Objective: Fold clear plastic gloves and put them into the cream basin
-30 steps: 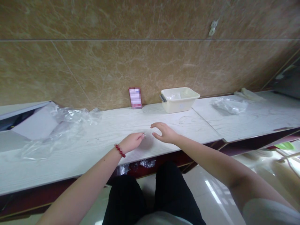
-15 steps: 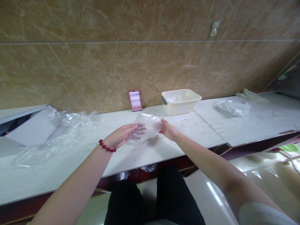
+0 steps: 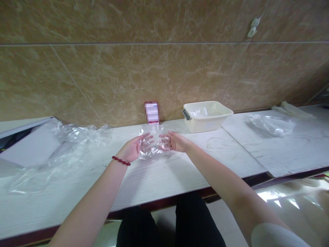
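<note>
A clear plastic bag (image 3: pixel 155 140) is stretched between my two hands above the white counter (image 3: pixel 159 178). My left hand (image 3: pixel 132 148) grips its left edge, and the fingers show through the film. On the opposite side, my right hand (image 3: pixel 178 141) holds the right edge, fingertips likewise visible through the plastic. Whether the bag contains anything cannot be made out. Just behind it, a small red-bordered card or device (image 3: pixel 152 112), its face blurred, leans on the wall.
A cream plastic bin (image 3: pixel 205 125) with a clear bag inside stands right of centre. More clear plastic (image 3: pixel 82 133) is spread at left beside a white box (image 3: pixel 31 144). A crumpled plastic heap (image 3: pixel 271 125) lies at right. The tiled wall (image 3: pixel 154 75) borders the counter's back.
The bag is now spread flatter and clearer between my hands, with more right-hand fingers showing through it. The view has shifted slightly, so the bin appears further right.
</note>
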`<state>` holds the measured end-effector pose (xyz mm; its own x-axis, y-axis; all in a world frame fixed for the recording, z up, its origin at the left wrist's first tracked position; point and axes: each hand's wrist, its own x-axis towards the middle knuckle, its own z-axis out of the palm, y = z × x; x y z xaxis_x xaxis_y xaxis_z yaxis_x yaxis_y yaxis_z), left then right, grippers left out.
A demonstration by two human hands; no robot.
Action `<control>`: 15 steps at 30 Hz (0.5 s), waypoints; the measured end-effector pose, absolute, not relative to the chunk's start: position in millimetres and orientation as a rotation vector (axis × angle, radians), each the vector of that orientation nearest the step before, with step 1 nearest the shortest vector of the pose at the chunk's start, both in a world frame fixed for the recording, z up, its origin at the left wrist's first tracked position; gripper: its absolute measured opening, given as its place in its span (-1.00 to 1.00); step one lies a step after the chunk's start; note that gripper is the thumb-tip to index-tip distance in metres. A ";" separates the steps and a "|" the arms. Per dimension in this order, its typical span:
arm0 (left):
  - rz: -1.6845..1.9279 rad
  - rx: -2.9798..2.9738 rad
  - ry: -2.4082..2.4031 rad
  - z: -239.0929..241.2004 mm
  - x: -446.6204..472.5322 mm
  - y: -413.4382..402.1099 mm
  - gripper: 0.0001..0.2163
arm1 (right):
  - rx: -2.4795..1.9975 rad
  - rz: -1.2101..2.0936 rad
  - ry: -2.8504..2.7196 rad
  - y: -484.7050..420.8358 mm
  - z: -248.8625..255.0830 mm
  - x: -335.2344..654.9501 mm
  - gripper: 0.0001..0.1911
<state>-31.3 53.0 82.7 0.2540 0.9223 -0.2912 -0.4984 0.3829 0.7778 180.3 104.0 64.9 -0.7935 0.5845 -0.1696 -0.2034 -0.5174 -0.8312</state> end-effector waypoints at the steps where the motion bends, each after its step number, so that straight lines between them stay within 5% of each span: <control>1: 1.057 0.604 0.827 75.7 -34.6 59.8 -0.78 | -0.638 2.277 -1.248 110.0 61.0 177.8 -0.66; 15: 0.978 0.546 0.782 22.0 -34.0 80.7 -0.72 | -1.014 2.023 -1.347 139.0 28.2 179.7 -0.80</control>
<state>-34.0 80.7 22.0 0.3310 0.8830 -0.3326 -0.5188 0.4648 0.7175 179.7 139.0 28.2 -0.5957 0.7430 -0.3052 -0.0047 -0.3832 -0.9236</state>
